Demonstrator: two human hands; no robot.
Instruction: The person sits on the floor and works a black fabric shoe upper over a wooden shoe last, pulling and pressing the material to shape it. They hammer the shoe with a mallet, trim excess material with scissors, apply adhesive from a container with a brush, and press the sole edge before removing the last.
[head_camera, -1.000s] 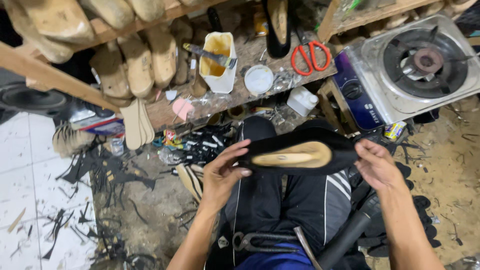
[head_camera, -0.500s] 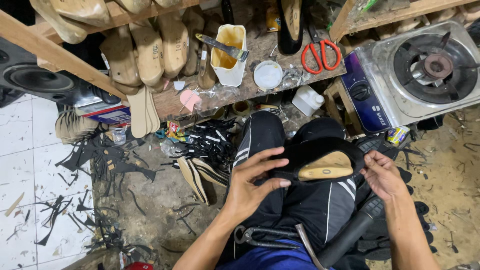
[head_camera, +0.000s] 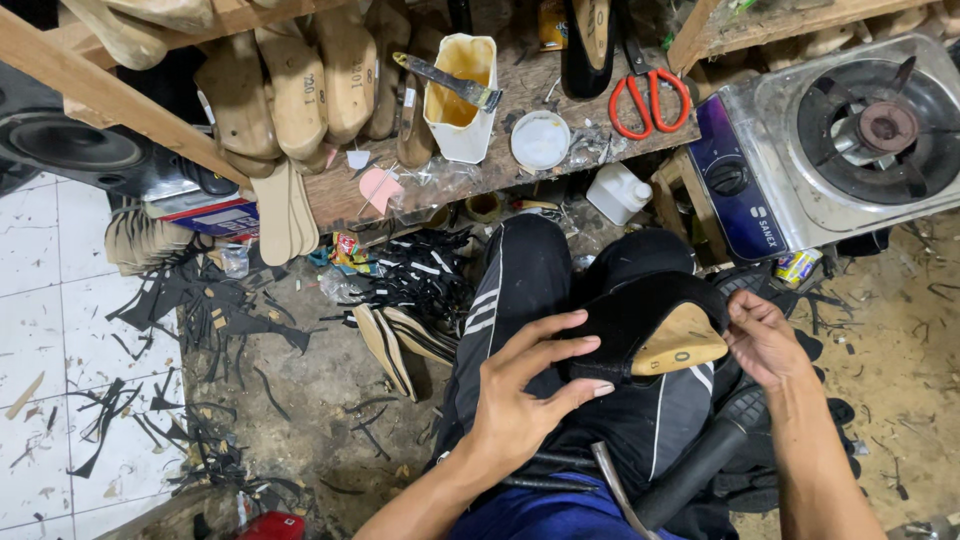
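A black shoe upper (head_camera: 630, 312) is stretched over a wooden shoe last (head_camera: 680, 342) and rests on my lap, which is clothed in black trousers with white stripes. My left hand (head_camera: 525, 392) lies over the near side of the upper, fingers spread and pressing on it. The far end of the upper, beside the last's bare wooden face, is gripped by my right hand (head_camera: 765, 340). A hammer-like tool handle (head_camera: 690, 475) lies across my lap below the shoe.
A wooden bench (head_camera: 500, 140) holds several wooden lasts (head_camera: 300, 90), a glue tub with a knife (head_camera: 460, 95), a white lid (head_camera: 540, 140) and red scissors (head_camera: 650, 100). A gas stove (head_camera: 850, 140) stands at the right. Black scraps (head_camera: 210, 320) litter the floor.
The shoe on its last has turned and dropped from held up sideways to resting on my lap. My left hand shifted over its top; my right hand moved to its end.
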